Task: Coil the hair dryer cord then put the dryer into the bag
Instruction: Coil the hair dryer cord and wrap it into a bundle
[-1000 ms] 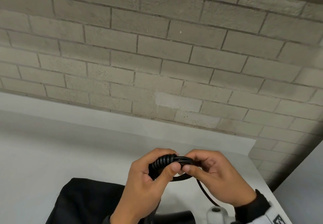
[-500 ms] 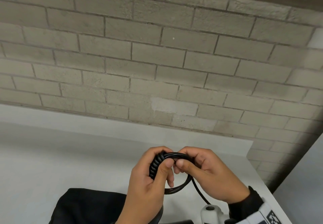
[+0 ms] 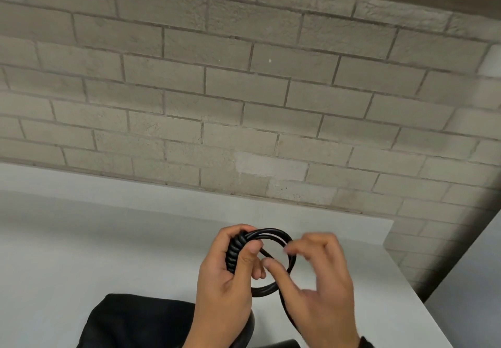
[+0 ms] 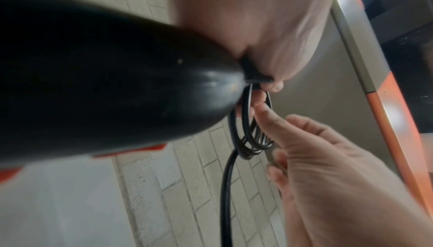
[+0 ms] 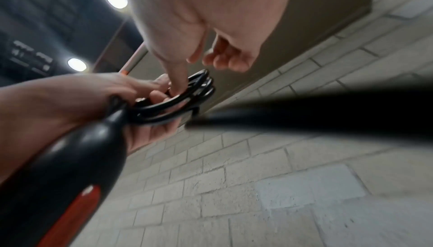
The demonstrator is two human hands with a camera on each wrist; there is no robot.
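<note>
Here, nearest the viewer, a black bag [image 3: 141,320] lies on the white table [image 3: 81,239], just below and left of the cord coil.

The left hand [image 3: 225,280] clamps the cord coil [image 3: 271,261] at its left side, thumb pressed over the gathered loops. The wrist views show the black hair dryer [image 4: 105,77] hanging just under the coil from that same hand.

The right hand [image 3: 322,288] sits right of the coil, its fingers loosely parted. Its thumb reaches into the ring, and the blurred fingertips touch the coil's right rim. No firm grip shows there.

The ring faces the viewer, upright above the table. A loose cord tail [image 3: 287,312] drops from the coil's bottom edge, passing under the right hand. The right hand is nearer that tail, so it is probably the one to wind it on next.

Beyond the coil, the table ends at a pale brick wall [image 3: 244,90].
</note>
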